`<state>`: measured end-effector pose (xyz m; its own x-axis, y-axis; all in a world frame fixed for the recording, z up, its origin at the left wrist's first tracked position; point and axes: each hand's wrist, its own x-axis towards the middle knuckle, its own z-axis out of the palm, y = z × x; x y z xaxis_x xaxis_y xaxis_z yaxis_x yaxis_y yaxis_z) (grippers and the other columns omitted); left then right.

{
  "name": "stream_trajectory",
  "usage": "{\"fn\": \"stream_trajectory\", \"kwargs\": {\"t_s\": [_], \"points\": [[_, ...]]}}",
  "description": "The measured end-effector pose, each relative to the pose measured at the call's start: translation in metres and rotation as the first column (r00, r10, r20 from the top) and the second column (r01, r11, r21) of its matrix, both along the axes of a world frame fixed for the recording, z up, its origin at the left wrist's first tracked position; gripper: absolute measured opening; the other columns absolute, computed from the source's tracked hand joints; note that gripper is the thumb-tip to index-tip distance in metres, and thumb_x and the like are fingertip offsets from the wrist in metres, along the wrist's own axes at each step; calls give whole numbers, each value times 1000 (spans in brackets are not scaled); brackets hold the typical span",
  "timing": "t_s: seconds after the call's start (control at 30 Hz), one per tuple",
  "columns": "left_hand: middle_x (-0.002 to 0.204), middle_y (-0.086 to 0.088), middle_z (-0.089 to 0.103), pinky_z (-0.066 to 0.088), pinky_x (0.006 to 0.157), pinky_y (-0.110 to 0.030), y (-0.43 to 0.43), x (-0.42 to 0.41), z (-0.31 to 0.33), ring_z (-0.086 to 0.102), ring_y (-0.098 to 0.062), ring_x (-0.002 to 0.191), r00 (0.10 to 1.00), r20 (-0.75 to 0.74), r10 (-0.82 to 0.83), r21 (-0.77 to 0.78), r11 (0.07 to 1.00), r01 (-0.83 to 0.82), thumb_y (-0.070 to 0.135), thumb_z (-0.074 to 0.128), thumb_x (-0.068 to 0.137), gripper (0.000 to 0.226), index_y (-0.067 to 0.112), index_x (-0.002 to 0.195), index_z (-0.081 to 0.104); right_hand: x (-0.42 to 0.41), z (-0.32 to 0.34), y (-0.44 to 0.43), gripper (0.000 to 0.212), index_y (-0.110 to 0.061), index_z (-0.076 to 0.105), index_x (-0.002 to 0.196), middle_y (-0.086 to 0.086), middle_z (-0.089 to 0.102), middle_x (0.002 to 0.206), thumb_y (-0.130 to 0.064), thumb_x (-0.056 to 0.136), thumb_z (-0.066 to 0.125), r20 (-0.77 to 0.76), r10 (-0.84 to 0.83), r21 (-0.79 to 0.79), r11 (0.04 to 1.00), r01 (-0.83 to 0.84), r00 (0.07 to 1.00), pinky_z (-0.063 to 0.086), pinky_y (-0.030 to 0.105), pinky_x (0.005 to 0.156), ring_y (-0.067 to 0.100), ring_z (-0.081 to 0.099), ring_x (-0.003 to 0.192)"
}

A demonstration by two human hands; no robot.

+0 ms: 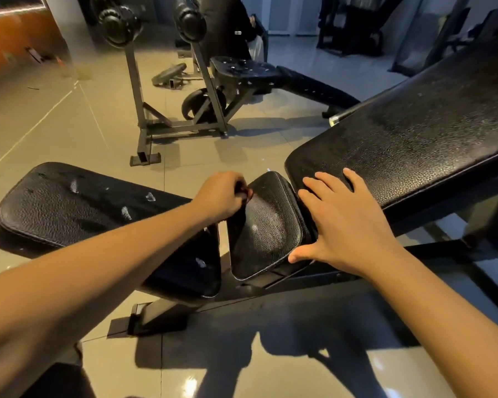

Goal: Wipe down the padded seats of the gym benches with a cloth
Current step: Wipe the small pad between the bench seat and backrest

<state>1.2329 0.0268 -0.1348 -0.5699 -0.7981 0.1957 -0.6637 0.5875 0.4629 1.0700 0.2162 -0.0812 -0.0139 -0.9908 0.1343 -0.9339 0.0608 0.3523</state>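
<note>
A black adjustable bench lies across the view. Its small padded seat (266, 234) sits in the middle, with the long inclined backrest (414, 133) to the right. A flat, torn black pad (78, 208) lies to the left. My left hand (220, 196) is curled at the seat's upper left edge and grips a small dark reddish wad that looks like a cloth (244, 193), mostly hidden by the fingers. My right hand (345, 225) lies flat, with its fingers on the backrest's lower end and its thumb against the seat's right edge.
Behind stands another black bench (242, 71) with grey rack uprights (138, 110). A loose pad (168, 74) lies on the tiled floor near it. A person in dark clothing (224, 27) sits at the back. More dark gym frames (351, 27) stand at the far right.
</note>
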Motion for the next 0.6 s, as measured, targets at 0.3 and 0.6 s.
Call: {"fn": "stream_trajectory", "kwargs": {"t_s": [0.3, 0.6], "points": [[89, 17, 69, 47, 80, -13, 84, 42, 0, 62, 1, 91, 949, 30, -313, 49, 949, 311, 16, 72, 88, 13, 24, 98, 72, -2, -2, -2, 117, -11, 63, 134, 10, 56, 146, -96, 54, 45, 20, 16, -12, 1000, -16, 1000, 28, 60, 118, 30, 45, 141], [95, 8, 74, 46, 79, -16, 42, 28, 0, 67, -4, 91, 992, 15, -122, 21, 992, 122, 19, 73, 89, 15, 20, 103, 77, -3, -4, -2, 114, -10, 65, 131, 11, 59, 143, -94, 54, 52, 42, 37, -53, 998, -35, 998, 30, 61, 117, 31, 48, 139]]}}
